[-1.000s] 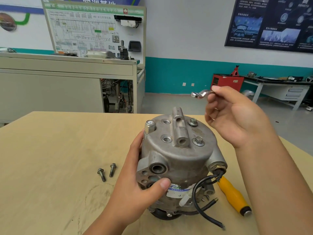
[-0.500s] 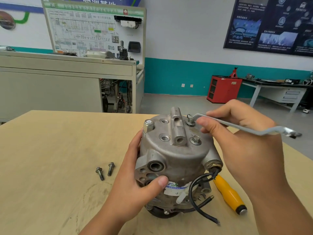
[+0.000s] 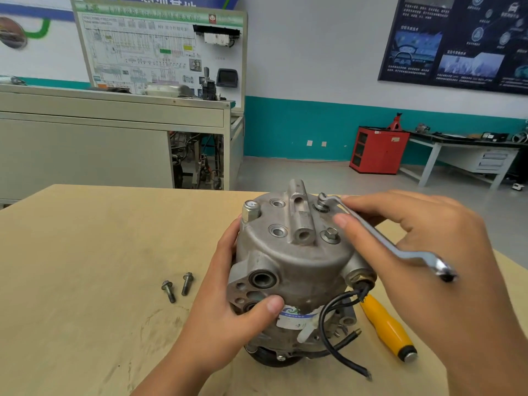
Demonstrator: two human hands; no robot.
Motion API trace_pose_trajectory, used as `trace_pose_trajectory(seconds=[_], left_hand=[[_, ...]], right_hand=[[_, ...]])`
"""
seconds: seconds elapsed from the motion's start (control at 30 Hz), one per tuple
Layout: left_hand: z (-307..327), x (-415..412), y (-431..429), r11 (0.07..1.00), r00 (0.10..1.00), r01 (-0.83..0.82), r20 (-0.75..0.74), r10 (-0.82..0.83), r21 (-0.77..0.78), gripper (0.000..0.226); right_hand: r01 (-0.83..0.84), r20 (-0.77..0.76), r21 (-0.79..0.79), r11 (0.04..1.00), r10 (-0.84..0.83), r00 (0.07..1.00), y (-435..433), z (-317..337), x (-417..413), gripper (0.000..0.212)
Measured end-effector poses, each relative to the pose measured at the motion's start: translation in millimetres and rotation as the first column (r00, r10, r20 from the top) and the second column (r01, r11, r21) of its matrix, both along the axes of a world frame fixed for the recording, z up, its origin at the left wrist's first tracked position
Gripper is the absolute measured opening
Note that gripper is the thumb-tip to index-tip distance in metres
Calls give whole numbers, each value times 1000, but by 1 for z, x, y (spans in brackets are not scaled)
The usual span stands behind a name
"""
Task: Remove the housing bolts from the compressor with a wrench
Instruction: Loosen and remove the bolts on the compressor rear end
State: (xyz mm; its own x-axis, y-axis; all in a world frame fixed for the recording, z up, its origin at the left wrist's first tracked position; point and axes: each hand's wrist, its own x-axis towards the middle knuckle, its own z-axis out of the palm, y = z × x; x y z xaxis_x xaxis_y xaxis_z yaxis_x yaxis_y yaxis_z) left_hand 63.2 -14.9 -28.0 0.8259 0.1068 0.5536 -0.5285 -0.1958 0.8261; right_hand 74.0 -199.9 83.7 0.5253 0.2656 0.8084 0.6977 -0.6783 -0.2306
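The right hand (image 3: pixel 428 252) pinches the wrench (image 3: pixel 380 238), its ring end seated on a rear housing bolt (image 3: pixel 322 202). The left hand (image 3: pixel 228 310) grips the compressor (image 3: pixel 294 261), upright on the surface (image 3: pixel 85 252); two loose bolts (image 3: pixel 177 284) lie nearby.

The pale wooden table (image 3: pixel 85 267) carries a grey cast-metal compressor (image 3: pixel 294 270), standing on end. Two loose grey flanged steel bolts (image 3: pixel 168 290) lie side by side to its left, apart from it. A yellow-handled screwdriver (image 3: pixel 387 327) lies just beside its right base.
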Motion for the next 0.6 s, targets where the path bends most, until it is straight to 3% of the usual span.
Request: trace_pose_trajectory(seconds=[0.37, 0.6], left_hand=[[1, 0, -2, 1000, 1000, 10, 11, -10, -20, 89], [1, -1, -2, 1000, 1000, -1, 11, 1, -18, 84]], right_hand=[[47, -265, -254, 966, -117, 957, 14, 29, -13, 46], [72, -219, -400, 914, -172, 960, 12, 32, -13, 62]])
